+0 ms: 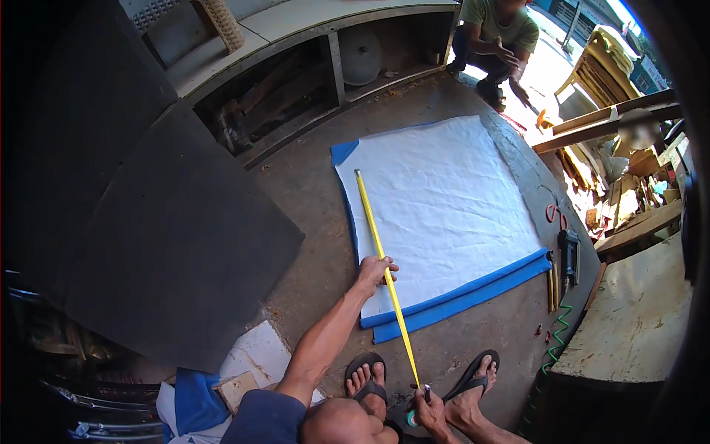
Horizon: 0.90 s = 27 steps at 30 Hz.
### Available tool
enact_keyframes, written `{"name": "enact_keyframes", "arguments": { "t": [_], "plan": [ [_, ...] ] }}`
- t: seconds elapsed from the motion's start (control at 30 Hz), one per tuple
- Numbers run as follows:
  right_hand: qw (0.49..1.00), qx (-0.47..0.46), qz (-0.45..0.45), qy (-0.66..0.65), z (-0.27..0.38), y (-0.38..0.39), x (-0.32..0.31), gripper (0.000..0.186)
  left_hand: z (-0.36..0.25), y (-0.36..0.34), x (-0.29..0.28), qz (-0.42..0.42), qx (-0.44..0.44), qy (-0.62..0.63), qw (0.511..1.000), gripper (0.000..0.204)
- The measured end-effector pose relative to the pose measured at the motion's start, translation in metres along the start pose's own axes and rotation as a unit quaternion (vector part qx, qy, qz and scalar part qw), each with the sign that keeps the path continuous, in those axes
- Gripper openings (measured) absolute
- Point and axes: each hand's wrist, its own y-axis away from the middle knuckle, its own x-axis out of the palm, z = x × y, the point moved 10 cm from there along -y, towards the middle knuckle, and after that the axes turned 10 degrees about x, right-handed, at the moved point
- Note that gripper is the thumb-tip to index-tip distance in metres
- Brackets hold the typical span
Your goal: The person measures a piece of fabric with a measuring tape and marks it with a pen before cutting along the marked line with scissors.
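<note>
A white fabric sheet with blue backing (436,207) lies on the concrete floor, its lower edge showing blue strips. A yellow tape measure (366,200) stretches diagonally over its left side toward my feet, metal tip near the upper-left corner. My left hand (377,274) has its fingers closed round the blade near the sheet's left edge. My right hand (430,411), low in the picture between my sandalled feet, is closed on the blade's near end, with a small dark object and a teal round item, probably the case, partly hidden there.
Dark boards (170,229) fill the left, a low cabinet (333,66) the back. A person (499,37) crouches at the upper right. Right are scissors (551,213), an air tool (569,255) with green coiled hose (562,318), wood scraps and a worn panel (621,303).
</note>
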Motion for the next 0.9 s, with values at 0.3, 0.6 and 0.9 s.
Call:
{"name": "enact_keyframes", "arguments": {
  "t": [0.3,0.6,0.9],
  "plan": [
    [0.998,-0.02,-0.044,0.033,0.13,-0.031,0.013,0.028,-0.05,-0.061,-0.086,-0.093,0.06,0.02,0.994,0.024],
    [0.996,-0.031,-0.078,-0.006,0.117,-0.018,0.012,0.029,-0.113,-0.015,-0.035,-0.051,0.179,-0.007,0.982,0.033],
    [0.99,-0.01,-0.128,0.06,0.064,0.04,-0.009,0.031,-0.008,0.003,-0.014,-0.016,0.044,-0.027,0.999,0.024]
  ]
}}
